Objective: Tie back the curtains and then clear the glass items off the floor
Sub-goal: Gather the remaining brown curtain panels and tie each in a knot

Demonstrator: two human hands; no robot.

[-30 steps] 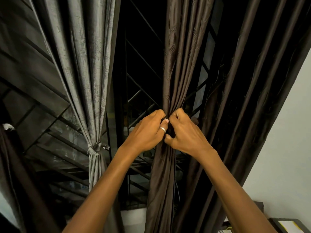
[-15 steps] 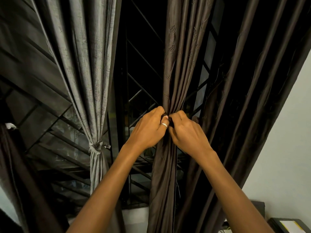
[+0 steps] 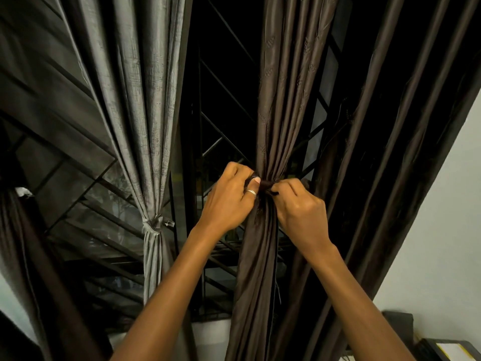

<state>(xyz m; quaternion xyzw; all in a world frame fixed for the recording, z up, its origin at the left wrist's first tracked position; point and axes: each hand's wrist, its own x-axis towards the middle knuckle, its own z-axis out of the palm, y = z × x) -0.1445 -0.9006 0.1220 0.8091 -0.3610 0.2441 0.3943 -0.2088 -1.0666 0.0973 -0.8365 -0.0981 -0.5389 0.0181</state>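
I watched the hands, bunched together a second before, draw apart: the left hand (image 3: 229, 196) pulled toward nine o'clock and the right hand (image 3: 299, 209) toward three. Each pinched an end of the dark tie (image 3: 265, 184) cinched round the brown curtain (image 3: 276, 100) at centre frame. The grey curtain (image 3: 145, 126), at nine o'clock, hung already tied. I judged the knot was tightening and this curtain was nearly done.

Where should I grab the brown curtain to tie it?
Probably at its narrow waist, where the brown curtain is bunched into one thin bundle. Come from both sides, as the left hand and right hand do; higher up the folds fan wide.
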